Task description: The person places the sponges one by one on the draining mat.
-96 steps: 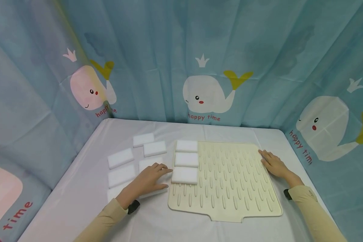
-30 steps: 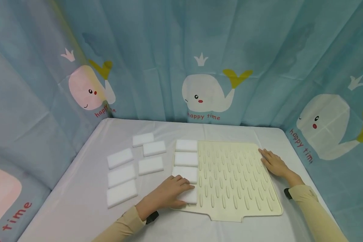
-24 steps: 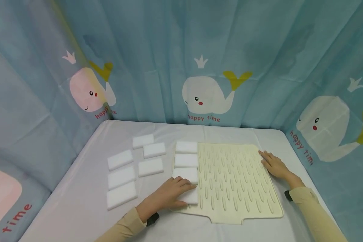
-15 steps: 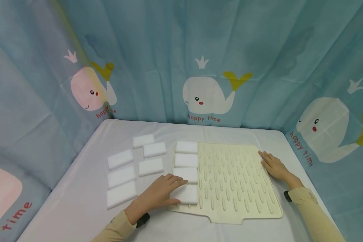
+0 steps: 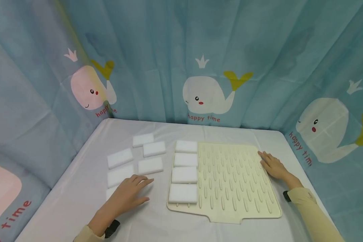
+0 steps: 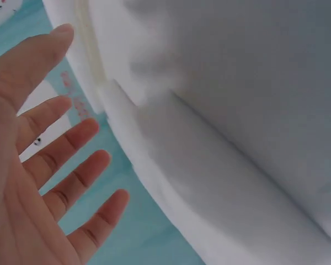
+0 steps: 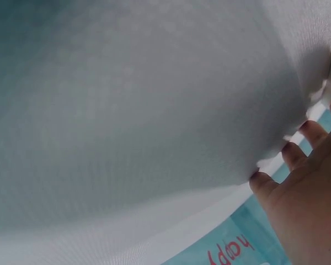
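Note:
A cream ridged mat (image 5: 234, 181) with a front tab lies on the white table. Along its left edge, several white sponge blocks (image 5: 183, 193) form a column, one behind another. My left hand (image 5: 124, 196) is over the table left of the mat, fingers spread and holding nothing; it partly hides the nearest loose sponge (image 5: 111, 192). In the left wrist view, that hand (image 6: 49, 160) has its fingers extended, apart from any block. My right hand (image 5: 273, 166) rests at the mat's right edge, and its fingertips (image 7: 259, 179) touch the surface in the right wrist view.
More loose white sponges (image 5: 150, 165) lie spread over the left part of the table (image 5: 157, 225), some close together. Blue curtains (image 5: 157, 60) with whale prints stand behind the table and along both sides.
A sponge was carried from the table to the front of the mat's left column, and my left hand let go of it. That hand then drew back leftward. The right hand stayed put.

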`<state>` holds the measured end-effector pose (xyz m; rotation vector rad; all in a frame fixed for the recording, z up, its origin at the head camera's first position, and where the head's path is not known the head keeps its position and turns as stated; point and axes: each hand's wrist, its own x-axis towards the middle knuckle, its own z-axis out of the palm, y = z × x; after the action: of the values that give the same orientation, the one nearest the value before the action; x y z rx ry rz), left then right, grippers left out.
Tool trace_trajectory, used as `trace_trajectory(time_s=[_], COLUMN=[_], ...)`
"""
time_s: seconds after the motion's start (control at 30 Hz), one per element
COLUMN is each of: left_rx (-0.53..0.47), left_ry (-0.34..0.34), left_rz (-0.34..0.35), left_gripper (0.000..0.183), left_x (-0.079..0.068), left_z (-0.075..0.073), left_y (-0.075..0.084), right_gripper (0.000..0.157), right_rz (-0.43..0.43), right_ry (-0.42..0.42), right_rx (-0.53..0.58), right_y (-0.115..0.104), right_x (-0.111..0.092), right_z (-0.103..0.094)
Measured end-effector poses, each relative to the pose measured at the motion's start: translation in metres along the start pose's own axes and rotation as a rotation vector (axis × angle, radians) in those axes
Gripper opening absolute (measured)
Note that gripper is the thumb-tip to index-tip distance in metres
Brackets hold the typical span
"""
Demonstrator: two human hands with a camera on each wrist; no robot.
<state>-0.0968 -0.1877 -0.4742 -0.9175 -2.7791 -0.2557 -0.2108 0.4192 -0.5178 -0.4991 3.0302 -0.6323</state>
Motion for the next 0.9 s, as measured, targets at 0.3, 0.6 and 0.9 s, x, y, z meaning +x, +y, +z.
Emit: trace_trajectory(time_s=[0.3,0.6,0.9], left_rx=[0.027,-0.008,0.012], left_ry=[-0.056,-0.06,-0.037], left_rz=[-0.136,-0.214,-0.198], left_gripper=[0.056,0.062,0.051], left_x=[-0.04,-0.049,-0.045], left_z=[-0.002,0.004,0.005], left_y=[-0.022,-0.032,-0.037], right_gripper=[0.05,0.049,0.048], right_rz=[0.026,0.034,0.026], right_ry=[-0.031,-0.025,-0.011], right_rx=[-0.003,-0.001,-0.005], right_y=[0.0,-0.001,-0.004], right_x=[-0.003,-0.001,0.0], right_z=[-0.001,0.0,-0.001])
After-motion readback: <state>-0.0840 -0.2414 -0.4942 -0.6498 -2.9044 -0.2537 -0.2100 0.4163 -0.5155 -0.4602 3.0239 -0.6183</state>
